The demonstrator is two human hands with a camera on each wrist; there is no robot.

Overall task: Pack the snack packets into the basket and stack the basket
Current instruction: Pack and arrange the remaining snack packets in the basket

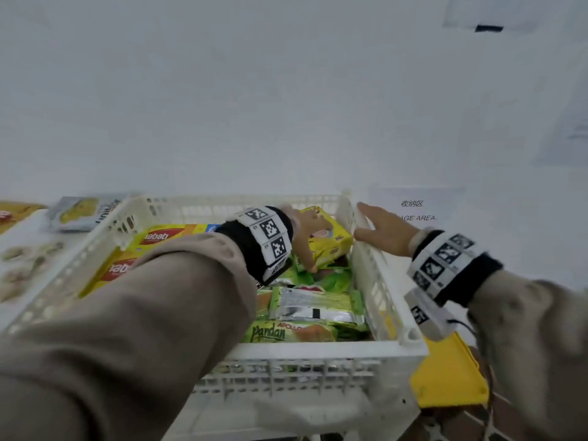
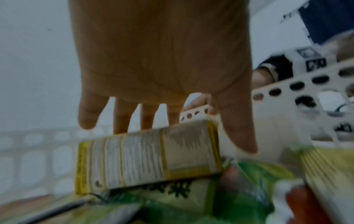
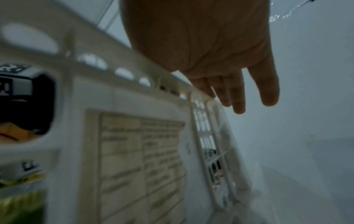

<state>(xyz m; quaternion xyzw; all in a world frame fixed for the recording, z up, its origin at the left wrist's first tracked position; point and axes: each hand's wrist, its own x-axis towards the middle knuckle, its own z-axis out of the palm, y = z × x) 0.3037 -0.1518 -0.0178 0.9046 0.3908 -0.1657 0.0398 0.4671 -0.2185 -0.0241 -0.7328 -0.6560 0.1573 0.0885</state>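
A white perforated basket (image 1: 318,349) stands in front of me, holding several snack packets. My left hand (image 1: 306,238) reaches into its far right corner and holds a yellow packet (image 1: 334,240), fingers over the far edge and thumb on the near side. In the left wrist view the left hand (image 2: 162,94) has its fingers behind the yellow packet (image 2: 149,157), which lies on green packets (image 2: 191,204). My right hand (image 1: 381,230) is outside the basket with straight fingers touching the right rim. The right wrist view shows the right hand (image 3: 220,68) over the basket's wall (image 3: 122,97).
Yellow and red Nabati packets (image 1: 159,237) fill the basket's left side, and green Pandan packets (image 1: 296,332) the right. More packets (image 1: 82,211) lie on the table to the left. A yellow object (image 1: 445,377) sits at the right and a storage-area sign (image 1: 413,208) beyond.
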